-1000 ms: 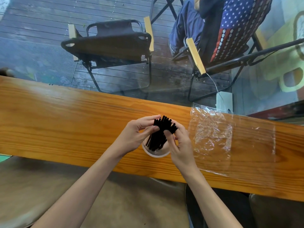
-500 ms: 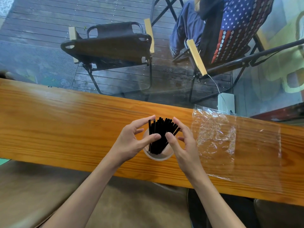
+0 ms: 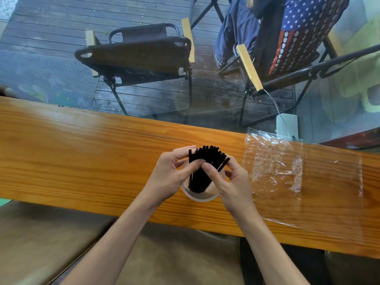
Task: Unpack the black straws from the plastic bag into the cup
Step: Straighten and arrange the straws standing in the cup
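Black straws [image 3: 205,167] stand bundled in a clear cup [image 3: 200,195] on the wooden counter [image 3: 82,161], their tops fanned above the rim. The left hand [image 3: 170,177] pinches the bundle from the left between thumb and curled fingers. The right hand [image 3: 230,182] grips it from the right, thumb pressed on the near straws. The emptied plastic bag [image 3: 287,173] lies flat and crumpled on the counter, just right of the cup. Folding chairs [image 3: 139,56] stand beyond.
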